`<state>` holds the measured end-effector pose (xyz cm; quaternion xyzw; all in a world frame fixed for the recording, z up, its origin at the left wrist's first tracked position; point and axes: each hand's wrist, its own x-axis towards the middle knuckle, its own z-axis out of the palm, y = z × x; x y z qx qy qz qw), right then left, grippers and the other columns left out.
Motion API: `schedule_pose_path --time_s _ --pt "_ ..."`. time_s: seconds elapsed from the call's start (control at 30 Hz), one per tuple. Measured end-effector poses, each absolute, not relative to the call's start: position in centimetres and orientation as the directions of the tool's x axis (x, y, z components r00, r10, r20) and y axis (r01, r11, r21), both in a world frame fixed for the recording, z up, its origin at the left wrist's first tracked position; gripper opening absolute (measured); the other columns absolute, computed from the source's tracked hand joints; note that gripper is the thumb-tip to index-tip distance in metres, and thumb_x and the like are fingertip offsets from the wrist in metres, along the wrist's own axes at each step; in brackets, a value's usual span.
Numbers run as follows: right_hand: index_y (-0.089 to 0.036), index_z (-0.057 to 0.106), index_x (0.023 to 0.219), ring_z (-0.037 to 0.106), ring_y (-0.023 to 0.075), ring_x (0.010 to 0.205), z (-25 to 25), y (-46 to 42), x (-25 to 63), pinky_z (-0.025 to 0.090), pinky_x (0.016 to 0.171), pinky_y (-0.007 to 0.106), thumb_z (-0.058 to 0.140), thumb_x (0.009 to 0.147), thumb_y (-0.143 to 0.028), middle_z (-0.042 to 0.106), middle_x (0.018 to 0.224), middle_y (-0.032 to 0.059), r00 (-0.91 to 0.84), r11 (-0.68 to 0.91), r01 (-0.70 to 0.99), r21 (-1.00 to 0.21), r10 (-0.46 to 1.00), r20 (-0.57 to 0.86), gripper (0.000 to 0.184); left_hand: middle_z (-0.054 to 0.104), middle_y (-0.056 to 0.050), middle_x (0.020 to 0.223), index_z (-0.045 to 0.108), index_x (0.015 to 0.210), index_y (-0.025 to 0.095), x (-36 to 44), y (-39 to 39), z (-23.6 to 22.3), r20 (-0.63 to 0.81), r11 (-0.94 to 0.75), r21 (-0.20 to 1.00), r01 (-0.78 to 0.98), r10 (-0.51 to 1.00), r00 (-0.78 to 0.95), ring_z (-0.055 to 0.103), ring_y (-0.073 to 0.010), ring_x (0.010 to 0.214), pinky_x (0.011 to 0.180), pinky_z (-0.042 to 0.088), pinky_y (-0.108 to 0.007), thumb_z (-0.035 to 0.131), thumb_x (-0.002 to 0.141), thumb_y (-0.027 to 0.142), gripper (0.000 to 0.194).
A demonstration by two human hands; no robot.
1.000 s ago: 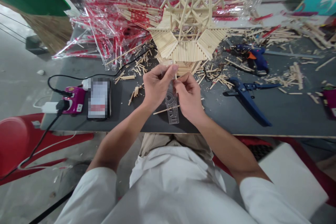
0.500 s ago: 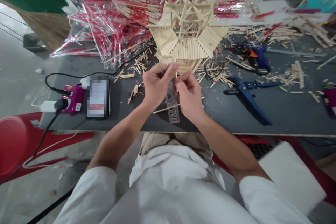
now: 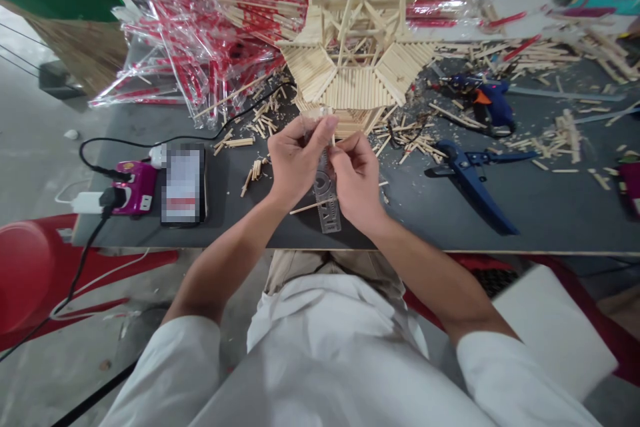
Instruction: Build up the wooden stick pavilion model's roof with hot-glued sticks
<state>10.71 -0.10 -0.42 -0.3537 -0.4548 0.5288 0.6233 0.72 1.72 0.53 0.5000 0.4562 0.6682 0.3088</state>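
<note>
Left hand (image 3: pixel 299 160) and right hand (image 3: pixel 356 181) close together, fingers narrowly pinched on the upper end of a clear stencil ruler (image 3: pixel 327 203). A thin stick (image 3: pixel 333 137) rises between the fingertips, its grip partly hidden. A loose stick (image 3: pixel 306 207) runs under the ruler's lower end on the counter (image 3: pixel 450 240). Fingertips kept this close probably give the steadiest control. Just beyond the hands, at 12 o'clock, stands the stick model (image 3: pixel 350 90). Around it: wrapped chopsticks (image 3: pixel 210 47) at 11, glue gun (image 3: pixel 483 103) at 2, blue clamp (image 3: pixel 473 183) at 3, phone (image 3: pixel 183 183) at 9.
</note>
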Motion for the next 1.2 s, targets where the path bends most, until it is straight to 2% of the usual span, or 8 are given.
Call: schedule_pose_path --time_s 0.47,0.6,0.73,0.87,0.97,1.03,1.1,1.2 --pt "-0.025 0.046 0.076 0.040 0.0099 0.061 -0.6 0.1 10.8 0.037 0.061 0.028 0.063 0.092 -0.028 0.045 0.068 -0.0067 0.034 0.230 -0.279 -0.932 0.973 0.229 0.023 0.053 0.004 0.062 0.072 0.073 0.018 0.8 1.5 0.6 0.346 -0.343 0.937 0.069 0.874 -0.342 0.042 -0.0069 0.056 0.055 0.038 -0.022 0.080 0.090 0.048 0.035" --pt "-0.025 0.045 0.076 0.043 0.0106 0.061 -0.4 0.2 11.3 0.039 0.061 0.028 0.060 0.092 -0.034 0.047 0.069 -0.0061 0.018 0.224 -0.161 -0.961 0.974 0.224 0.024 0.050 0.005 0.057 0.071 0.073 0.018 0.9 1.3 1.2 0.343 -0.330 0.939 0.093 0.895 -0.286 0.042 -0.0067 0.053 0.051 0.036 -0.022 0.076 0.093 0.051 0.039" --pt "-0.026 0.045 0.079 0.043 0.0117 0.059 -0.9 0.6 12.9 0.037 0.059 0.028 0.056 0.096 -0.036 0.045 0.066 -0.0064 0.035 0.229 -0.037 -0.973 0.973 0.228 0.023 0.049 0.007 0.053 0.074 0.093 0.021 -0.2 1.6 0.9 0.380 -0.377 0.923 0.079 0.859 -0.343 0.044 -0.0068 0.044 0.046 0.036 -0.022 0.067 0.098 0.058 0.038" --pt "-0.025 0.048 0.076 0.043 0.0122 0.057 -1.5 1.1 15.9 0.035 0.057 0.028 0.058 0.095 -0.033 0.047 0.064 -0.0059 -0.068 0.268 0.105 -0.958 0.963 0.262 0.023 0.060 0.005 0.081 0.058 0.127 0.024 -3.4 1.8 -0.5 0.386 -0.372 0.919 0.133 0.773 -0.503 0.049 -0.0047 0.049 0.046 0.039 -0.021 0.066 0.098 0.062 0.048" --pt "-0.024 0.052 0.073 0.045 0.0131 0.059 -1.4 1.6 18.4 0.034 0.060 0.029 0.063 0.089 -0.027 0.051 0.066 -0.0042 -0.215 0.364 0.212 -0.907 0.923 0.320 0.019 0.062 -0.010 0.125 0.055 0.137 0.019 -5.5 1.0 -0.5 0.605 -0.329 0.793 0.512 0.516 -0.606 0.068 -0.0136 0.097 0.075 0.053 -0.029 0.066 0.098 0.062 0.059" --pt "-0.023 0.054 0.073 0.046 0.0141 0.062 -1.2 2.2 19.7 0.034 0.063 0.031 0.066 0.083 -0.022 0.053 0.069 -0.0030 -0.328 0.451 0.257 -0.855 0.872 0.362 0.016 0.063 -0.015 0.133 0.061 0.134 0.016 -5.8 0.3 0.3 0.790 -0.294 0.595 0.748 0.383 -0.478 0.061 -0.0256 0.128 0.102 0.051 -0.043 0.063 0.104 0.051 0.046" --pt "-0.023 0.054 0.073 0.046 0.0151 0.064 -1.1 2.8 20.6 0.034 0.065 0.031 0.066 0.080 -0.020 0.052 0.072 -0.0023 -0.411 0.526 0.282 -0.802 0.822 0.394 0.015 0.072 -0.012 0.117 0.066 0.122 0.020 -5.1 -0.4 1.5 0.882 -0.400 0.361 0.842 0.440 -0.169 0.066 -0.0241 0.119 0.103 0.052 -0.044 0.056 0.108 0.033 0.022" --pt "-0.024 0.050 0.075 0.044 0.0163 0.065 -1.3 3.6 20.9 0.032 0.066 0.032 0.062 0.082 -0.018 0.048 0.072 -0.0024 -0.465 0.594 0.302 -0.745 0.775 0.429 0.015 0.076 -0.009 0.114 0.066 0.124 0.020 -2.9 -0.5 2.9 0.624 -0.657 0.060 0.752 0.612 0.485 0.070 -0.0219 0.109 0.099 0.054 -0.039 0.054 0.108 0.023 0.020"
